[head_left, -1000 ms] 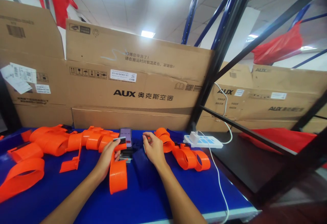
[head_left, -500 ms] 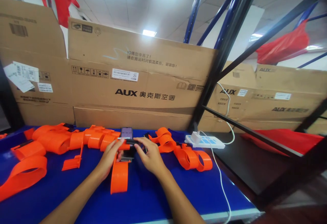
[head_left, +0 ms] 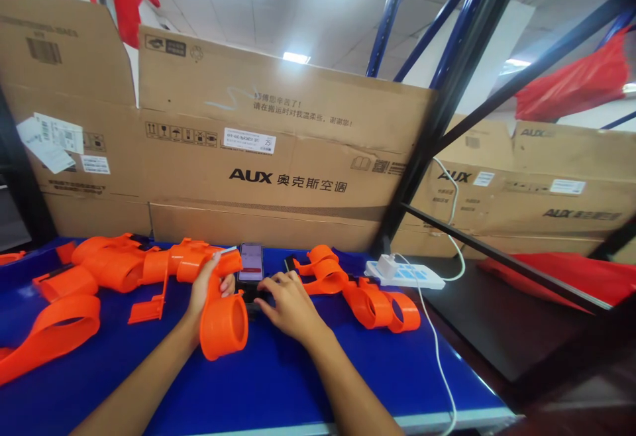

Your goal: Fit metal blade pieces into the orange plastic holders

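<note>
change: loop [head_left: 224, 325] now tipped up, right hand [head_left: 289, 305] off it | left hand [head_left: 203, 287] clasps loop | right: fingers loose, flat on black part [head_left: 250, 301]

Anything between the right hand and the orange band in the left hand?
Nothing visible. The left hand grips the orange band by its upper end. The right hand lies just beside it, fingertips on a small dark part on the blue table. The phone lies behind the gap, not in it.
</note>
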Tool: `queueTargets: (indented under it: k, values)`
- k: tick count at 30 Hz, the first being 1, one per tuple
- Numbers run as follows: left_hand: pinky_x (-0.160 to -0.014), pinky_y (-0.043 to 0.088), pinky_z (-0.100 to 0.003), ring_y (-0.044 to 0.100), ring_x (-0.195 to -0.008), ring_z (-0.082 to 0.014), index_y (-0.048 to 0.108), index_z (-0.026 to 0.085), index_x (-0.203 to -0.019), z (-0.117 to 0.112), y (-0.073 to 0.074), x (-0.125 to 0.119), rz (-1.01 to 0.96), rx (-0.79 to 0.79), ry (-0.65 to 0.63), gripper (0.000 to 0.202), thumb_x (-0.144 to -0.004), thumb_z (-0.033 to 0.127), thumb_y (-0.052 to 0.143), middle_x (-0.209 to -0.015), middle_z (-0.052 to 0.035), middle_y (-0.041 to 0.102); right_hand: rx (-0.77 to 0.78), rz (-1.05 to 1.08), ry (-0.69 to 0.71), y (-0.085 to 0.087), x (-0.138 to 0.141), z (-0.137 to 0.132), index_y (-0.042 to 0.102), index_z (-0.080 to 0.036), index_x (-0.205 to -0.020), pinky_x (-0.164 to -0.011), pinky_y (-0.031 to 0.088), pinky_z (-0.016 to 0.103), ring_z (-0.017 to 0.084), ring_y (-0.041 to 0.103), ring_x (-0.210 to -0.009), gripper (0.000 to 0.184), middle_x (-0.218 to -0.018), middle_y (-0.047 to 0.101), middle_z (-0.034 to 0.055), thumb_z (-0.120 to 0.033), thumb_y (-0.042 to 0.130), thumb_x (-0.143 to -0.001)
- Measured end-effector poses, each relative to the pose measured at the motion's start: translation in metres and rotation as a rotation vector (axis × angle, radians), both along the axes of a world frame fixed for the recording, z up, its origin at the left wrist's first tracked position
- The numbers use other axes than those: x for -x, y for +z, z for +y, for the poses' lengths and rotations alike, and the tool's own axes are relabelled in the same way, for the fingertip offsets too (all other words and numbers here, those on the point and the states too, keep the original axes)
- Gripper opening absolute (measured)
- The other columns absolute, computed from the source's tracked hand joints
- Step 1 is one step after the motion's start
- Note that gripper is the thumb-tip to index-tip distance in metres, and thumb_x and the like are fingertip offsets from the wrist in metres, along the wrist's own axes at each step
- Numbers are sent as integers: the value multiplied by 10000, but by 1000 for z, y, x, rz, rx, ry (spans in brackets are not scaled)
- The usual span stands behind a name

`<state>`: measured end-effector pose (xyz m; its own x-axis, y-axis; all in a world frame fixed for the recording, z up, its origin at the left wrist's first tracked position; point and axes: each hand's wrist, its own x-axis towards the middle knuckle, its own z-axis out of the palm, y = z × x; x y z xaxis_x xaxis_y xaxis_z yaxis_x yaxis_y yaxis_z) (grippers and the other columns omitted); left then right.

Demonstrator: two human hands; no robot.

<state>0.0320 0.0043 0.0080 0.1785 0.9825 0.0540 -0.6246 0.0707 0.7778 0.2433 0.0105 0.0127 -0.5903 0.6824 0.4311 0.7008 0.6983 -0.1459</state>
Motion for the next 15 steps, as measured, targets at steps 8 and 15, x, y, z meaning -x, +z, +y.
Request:
queueTargets:
  k: [8, 15]
  values:
    - [-411, 308, -222, 360, -361, -77, 461, 210, -527, 10, -14, -13, 223, -36, 175, 575, -831, 656, 660, -408, 52, 404, 7, 177, 13, 4, -1, -1, 691, -245, -1131, -946, 415, 444, 266, 646, -1081, 174, -1094, 750, 76, -327, 641, -985]
    - [-394, 290, -201, 415, -398, -93, 634, 195, -818, 1, -21, -23, 420, -100, 83, 446, -853, 639, 665, -485, 37, 525, 110, 616, 50, 4, -2, -1, 657, -266, -1254, -946, 493, 393, 230, 678, -1047, 278, -1143, 754, 56, -350, 617, -992]
